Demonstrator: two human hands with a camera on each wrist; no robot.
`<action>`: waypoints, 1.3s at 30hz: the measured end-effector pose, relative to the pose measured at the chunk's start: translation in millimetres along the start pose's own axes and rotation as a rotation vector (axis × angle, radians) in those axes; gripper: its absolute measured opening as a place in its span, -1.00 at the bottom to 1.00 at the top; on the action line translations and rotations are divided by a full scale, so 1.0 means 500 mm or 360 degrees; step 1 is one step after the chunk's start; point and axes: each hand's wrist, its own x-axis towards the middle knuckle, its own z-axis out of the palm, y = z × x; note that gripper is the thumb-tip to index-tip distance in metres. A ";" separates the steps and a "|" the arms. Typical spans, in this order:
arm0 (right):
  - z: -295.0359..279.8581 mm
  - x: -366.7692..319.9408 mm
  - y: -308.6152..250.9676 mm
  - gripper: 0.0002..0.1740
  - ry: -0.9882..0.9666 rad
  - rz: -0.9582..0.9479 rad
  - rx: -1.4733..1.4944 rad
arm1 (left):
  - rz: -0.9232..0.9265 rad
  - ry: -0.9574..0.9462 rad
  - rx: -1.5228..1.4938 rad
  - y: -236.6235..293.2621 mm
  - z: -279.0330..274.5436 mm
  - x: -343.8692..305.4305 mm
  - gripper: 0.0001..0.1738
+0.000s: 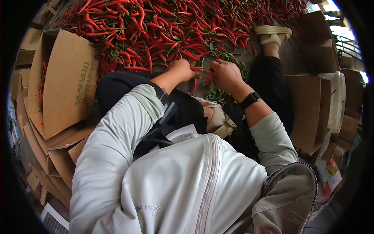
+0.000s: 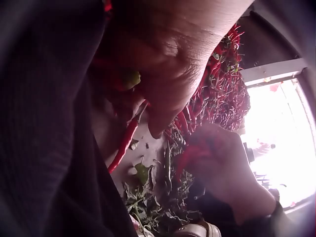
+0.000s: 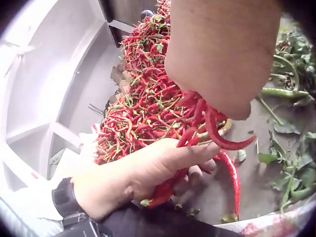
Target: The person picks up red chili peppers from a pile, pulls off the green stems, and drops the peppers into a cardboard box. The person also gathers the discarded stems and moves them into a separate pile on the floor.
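Red chili peppers lie in a broad heap (image 1: 163, 27) in front of the person. The left hand (image 1: 181, 70), nearest the heap's front edge, grips several red chilies (image 3: 160, 193) between thumb and curled fingers. One long chili (image 2: 126, 143) hangs down below it, stem up. Just to its right, the right hand (image 1: 227, 75) also holds red chilies. In the right wrist view a curved chili (image 3: 224, 140) sticks out under that hand, close to the left thumb. Most of the right fingers are hidden behind its own wrist and palm.
Green leaves and stems (image 1: 216, 95) lie on the floor below the right hand. An open cardboard box (image 1: 70, 82) stands at the left, more boxes (image 1: 306, 109) at the right. A sandalled foot (image 1: 272, 35) rests beside the heap, and the person's dark-trousered legs flank the hands.
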 end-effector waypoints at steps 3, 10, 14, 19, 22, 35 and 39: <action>0.036 0.029 0.001 -0.78 0.0060 -0.0114 -0.0039 | -0.0070 -0.0040 0.0114 0.015 0.000 -0.023 -0.28; 0.078 0.057 -0.016 -0.72 -0.0022 -0.0010 -0.0111 | -0.0049 -0.0078 0.0343 0.036 -0.009 -0.049 -0.64; 0.078 0.045 0.000 -0.71 -0.0121 0.0055 -0.0160 | -0.0012 -0.0089 0.0363 0.037 -0.009 -0.049 -0.66; 0.016 0.023 0.019 -0.71 -0.0049 0.0359 0.0206 | 0.0195 0.0002 0.0169 0.008 -0.022 -0.043 -0.63; -0.016 0.029 0.032 -0.69 0.0104 0.0289 0.0344 | 0.0477 0.0285 -0.0442 -0.002 -0.076 -0.050 -0.65; 0.060 0.120 -0.017 -0.79 -0.0177 0.0288 -0.0166 | 0.0234 0.0435 0.0352 0.009 -0.077 0.040 -0.62; 0.043 0.100 -0.029 -0.80 -0.0291 0.0317 -0.0146 | 0.0188 0.0337 0.0430 0.013 -0.087 0.042 -0.60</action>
